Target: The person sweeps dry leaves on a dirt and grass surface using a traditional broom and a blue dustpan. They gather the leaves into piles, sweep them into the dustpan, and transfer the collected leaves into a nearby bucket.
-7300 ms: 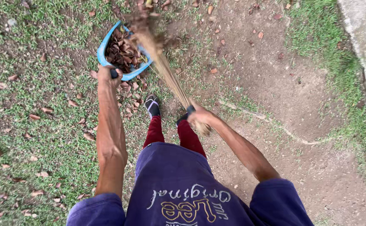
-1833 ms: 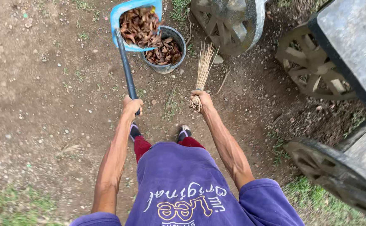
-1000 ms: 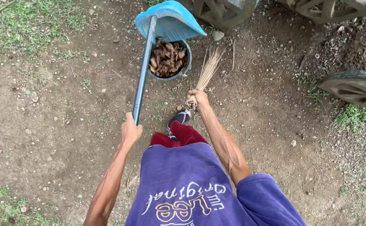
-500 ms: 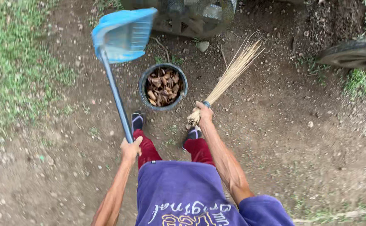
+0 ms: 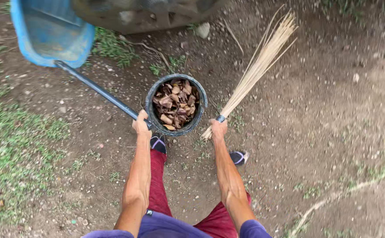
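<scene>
The left hand [image 5: 141, 124] grips the dustpan [image 5: 51, 31] handle — running far-left — beside the bucket [image 5: 176, 105]; the right hand [image 5: 219, 128] clasps the broom [image 5: 256, 70].

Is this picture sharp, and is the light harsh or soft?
Head view: soft, even daylight with no hard shadows or glare; the bucket of dry leaves and both hands look fairly sharp, the dustpan and the dark shape at the top edge slightly smeared.
</scene>
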`<action>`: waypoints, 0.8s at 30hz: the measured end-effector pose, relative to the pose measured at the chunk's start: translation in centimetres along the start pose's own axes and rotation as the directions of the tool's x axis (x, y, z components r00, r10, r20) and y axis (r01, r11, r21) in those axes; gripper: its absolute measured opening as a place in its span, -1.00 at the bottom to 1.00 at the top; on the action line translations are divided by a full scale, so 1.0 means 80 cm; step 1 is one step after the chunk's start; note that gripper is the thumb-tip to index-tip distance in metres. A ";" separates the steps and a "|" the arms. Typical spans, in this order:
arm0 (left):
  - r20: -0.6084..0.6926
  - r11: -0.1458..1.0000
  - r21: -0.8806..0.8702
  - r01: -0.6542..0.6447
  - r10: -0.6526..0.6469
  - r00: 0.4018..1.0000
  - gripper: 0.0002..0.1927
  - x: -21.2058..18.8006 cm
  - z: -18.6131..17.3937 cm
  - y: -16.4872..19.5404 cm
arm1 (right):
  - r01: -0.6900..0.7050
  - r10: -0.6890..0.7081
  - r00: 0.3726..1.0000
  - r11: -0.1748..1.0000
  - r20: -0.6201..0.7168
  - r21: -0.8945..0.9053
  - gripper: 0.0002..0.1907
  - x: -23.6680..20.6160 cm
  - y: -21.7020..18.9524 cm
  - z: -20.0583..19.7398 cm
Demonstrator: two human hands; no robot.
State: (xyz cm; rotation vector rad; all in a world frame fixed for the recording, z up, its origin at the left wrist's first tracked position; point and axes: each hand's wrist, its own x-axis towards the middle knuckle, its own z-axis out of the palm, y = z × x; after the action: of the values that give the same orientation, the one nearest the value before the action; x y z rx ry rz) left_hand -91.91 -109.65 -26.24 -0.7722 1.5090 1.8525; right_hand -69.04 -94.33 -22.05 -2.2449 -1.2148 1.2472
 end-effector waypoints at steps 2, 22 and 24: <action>0.013 1.000 -0.022 -0.009 0.009 1.000 -0.75 0.043 -0.001 -0.034 | -0.064 0.060 0.997 0.993 0.042 0.098 -0.60 0.025 0.035 0.025; -0.006 0.948 0.271 0.168 -0.173 0.985 -0.67 0.128 0.023 -0.127 | -0.261 0.184 0.964 0.807 0.193 0.530 -0.44 0.083 0.142 0.084; 0.035 0.960 0.212 0.184 -0.195 0.980 -0.71 0.100 0.031 -0.126 | -0.258 0.188 0.965 0.810 0.184 0.526 -0.46 0.080 0.143 0.051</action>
State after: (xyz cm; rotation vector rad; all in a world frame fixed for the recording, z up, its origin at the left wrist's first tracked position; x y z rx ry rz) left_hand -89.38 -104.82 -38.13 -0.7319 1.5084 1.5357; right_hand -64.54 -96.61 -34.82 -1.9284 -0.5208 1.5977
